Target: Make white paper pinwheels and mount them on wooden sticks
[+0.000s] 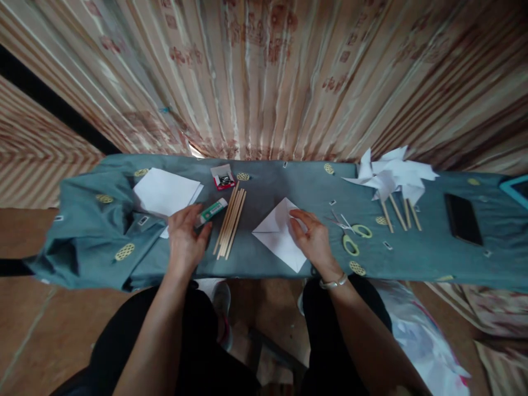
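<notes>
My left hand (185, 234) is at the left end of a green and white glue stick (214, 210), its thumb and fingers on either side of it. My right hand (313, 236) rests over a white paper square (274, 236), turned cornerwise and marked with crease or cut lines. Thumb and forefinger come close together at the paper's upper right part, and the hand hides its right corner. A bundle of thin wooden sticks (231, 220) lies between the hands. Scissors (350, 236) with light green handles lie open beside my right hand.
White sheets (165, 190) lie at the left, near a small red and white box (223, 179) of small dark metallic pieces. Several white paper pinwheels (396, 170) on sticks and a dark phone (462, 218) lie at the right. A curtain (268, 82) hangs behind the cloth-covered table (412, 253).
</notes>
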Demonstrator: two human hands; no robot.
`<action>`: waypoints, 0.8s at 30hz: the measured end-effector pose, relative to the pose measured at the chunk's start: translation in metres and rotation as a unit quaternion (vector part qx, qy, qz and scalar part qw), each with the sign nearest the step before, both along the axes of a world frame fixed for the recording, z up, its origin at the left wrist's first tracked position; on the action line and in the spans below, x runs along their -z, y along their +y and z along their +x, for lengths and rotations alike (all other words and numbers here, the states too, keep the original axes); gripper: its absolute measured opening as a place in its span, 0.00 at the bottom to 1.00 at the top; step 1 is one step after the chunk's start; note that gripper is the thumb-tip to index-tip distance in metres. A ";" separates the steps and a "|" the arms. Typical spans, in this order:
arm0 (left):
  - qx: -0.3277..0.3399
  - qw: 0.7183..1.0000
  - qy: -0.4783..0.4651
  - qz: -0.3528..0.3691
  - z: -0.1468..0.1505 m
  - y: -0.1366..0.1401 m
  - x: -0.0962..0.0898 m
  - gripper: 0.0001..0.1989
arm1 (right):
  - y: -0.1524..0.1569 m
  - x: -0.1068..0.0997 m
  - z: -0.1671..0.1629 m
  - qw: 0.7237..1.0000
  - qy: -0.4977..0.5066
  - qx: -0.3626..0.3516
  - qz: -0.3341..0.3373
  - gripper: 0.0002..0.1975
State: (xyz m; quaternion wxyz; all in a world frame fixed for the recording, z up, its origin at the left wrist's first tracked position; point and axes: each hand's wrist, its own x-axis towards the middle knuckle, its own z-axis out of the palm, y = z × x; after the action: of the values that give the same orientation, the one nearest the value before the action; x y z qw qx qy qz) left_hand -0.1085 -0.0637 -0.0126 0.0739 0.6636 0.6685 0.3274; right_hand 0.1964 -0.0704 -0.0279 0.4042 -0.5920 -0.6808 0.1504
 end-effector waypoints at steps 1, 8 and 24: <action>0.003 1.000 0.014 -0.014 -0.006 0.000 0.005 0.22 | 0.001 0.000 0.000 1.000 -0.002 0.000 -0.001 0.13; -0.004 0.999 0.029 -0.035 -0.014 0.003 0.014 0.14 | 0.002 -0.006 0.003 1.000 0.000 -0.003 -0.017 0.13; 0.093 0.809 -0.502 -0.292 0.107 -0.012 -0.043 0.24 | -0.001 -0.025 -0.003 0.824 0.499 -0.163 -0.212 0.21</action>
State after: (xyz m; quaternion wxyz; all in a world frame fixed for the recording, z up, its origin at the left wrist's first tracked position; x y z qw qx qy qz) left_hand -0.0010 -0.0759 0.0304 0.6190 0.4132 0.5380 0.3959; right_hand 0.1930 -0.0710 -0.0034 0.5227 -0.3877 -0.4239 0.6299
